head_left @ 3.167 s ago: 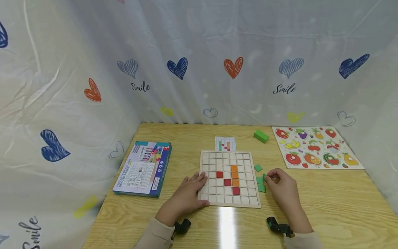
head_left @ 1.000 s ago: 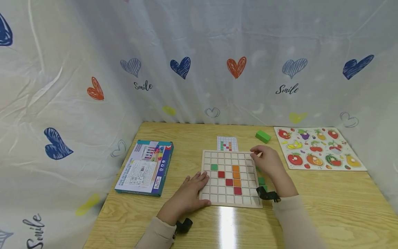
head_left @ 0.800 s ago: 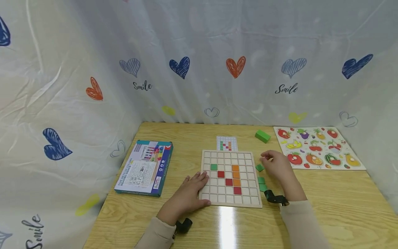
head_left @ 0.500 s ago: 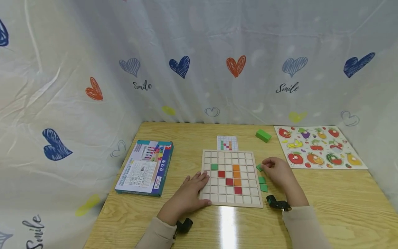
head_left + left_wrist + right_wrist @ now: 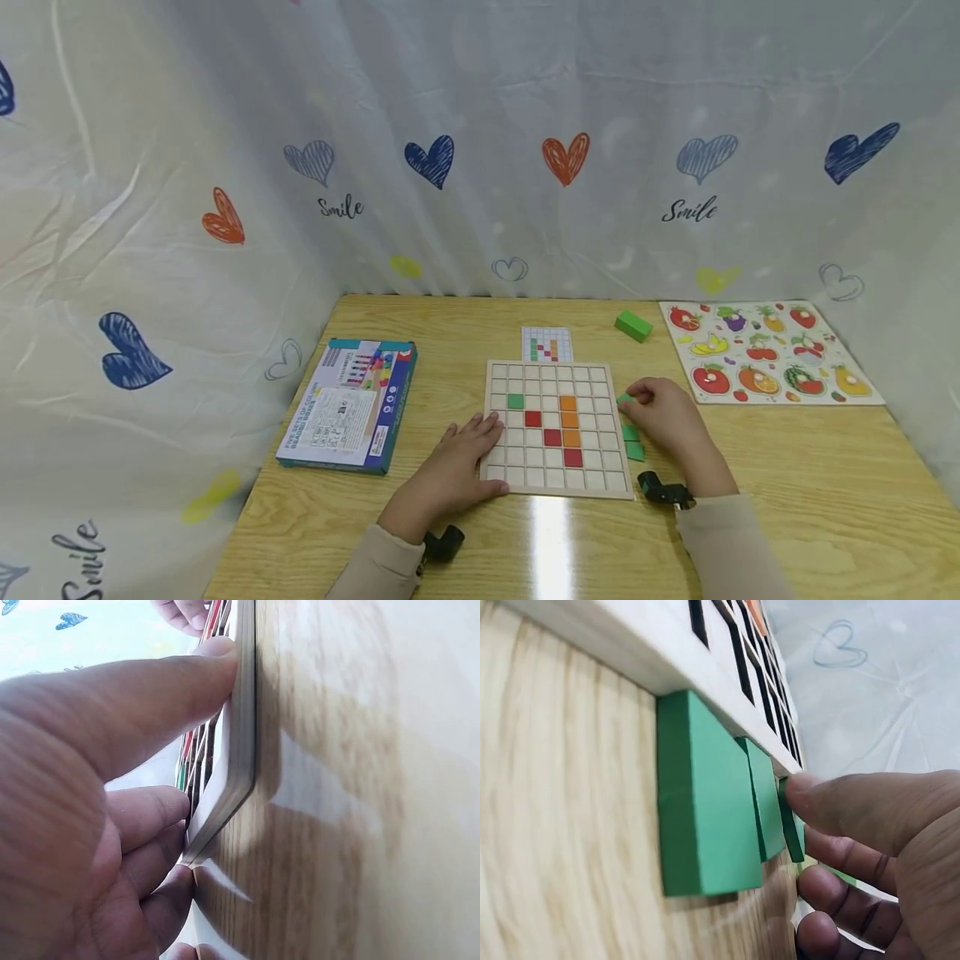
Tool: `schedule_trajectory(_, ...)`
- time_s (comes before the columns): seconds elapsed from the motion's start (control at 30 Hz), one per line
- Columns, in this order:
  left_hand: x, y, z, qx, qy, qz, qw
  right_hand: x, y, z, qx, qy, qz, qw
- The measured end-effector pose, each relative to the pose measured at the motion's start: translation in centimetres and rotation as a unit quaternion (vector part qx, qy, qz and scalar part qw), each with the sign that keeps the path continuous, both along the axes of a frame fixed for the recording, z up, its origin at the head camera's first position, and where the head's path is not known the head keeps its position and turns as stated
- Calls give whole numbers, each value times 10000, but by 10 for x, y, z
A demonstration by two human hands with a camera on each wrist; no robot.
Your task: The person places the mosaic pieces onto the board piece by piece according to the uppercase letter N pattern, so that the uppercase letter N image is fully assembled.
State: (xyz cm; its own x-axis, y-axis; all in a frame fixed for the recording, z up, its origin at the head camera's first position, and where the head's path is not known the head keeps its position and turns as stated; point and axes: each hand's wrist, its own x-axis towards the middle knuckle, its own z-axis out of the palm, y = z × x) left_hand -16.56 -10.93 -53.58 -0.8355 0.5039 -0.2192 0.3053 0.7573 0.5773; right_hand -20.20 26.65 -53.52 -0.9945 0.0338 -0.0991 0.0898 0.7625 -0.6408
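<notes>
A wooden grid board (image 5: 534, 477) lies in the middle of the table. Set in it are one green square (image 5: 516, 402), red squares (image 5: 552, 437) and a column of orange squares (image 5: 570, 420). My left hand (image 5: 453, 467) rests on the board's left edge, fingers spread and thumb at the lower corner; the left wrist view shows the thumb on the rim. Beside the right edge, my right hand (image 5: 670, 419) pinches a green square tile (image 5: 792, 821) between thumb and fingers. Two more green tiles (image 5: 724, 806) lie nearer, against the board's side.
Behind the board is a small pattern card (image 5: 547, 343). A green block (image 5: 633, 326) stands at the back, left of a fruit puzzle board (image 5: 772, 354). On the left lies a flat toy box (image 5: 345, 408). A printed curtain (image 5: 480, 217) surrounds the table.
A green square now sits in the board's upper left part. My right hand came back from above the board to the right and took hold of another green tile. My left hand stayed put.
</notes>
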Motion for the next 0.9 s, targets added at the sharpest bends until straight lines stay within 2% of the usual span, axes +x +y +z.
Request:
schedule_trajectory(0.27, 0, 1, 0, 11, 2, -8, 10000, 0, 2, 1, 14, 104, -110, 9999)
schedule_trajectory(0.43, 0, 0, 1, 18, -11, 7, 10000, 0, 5, -1, -37, 114, -340, 9993)
schedule_trajectory(0.7, 1, 0, 1, 25, -17, 8, 10000, 2, 1, 6, -127, 105, -555, 9983)
schedule_trajectory(0.8, 1, 1, 2, 16, -12, 10, 10000, 1, -11, 12, -337, 206, -449, 9982)
schedule_trajectory(0.9, 0, 1, 2, 3, -7, 16, 10000, -2, -34, 19, -527, 358, -97, 9979)
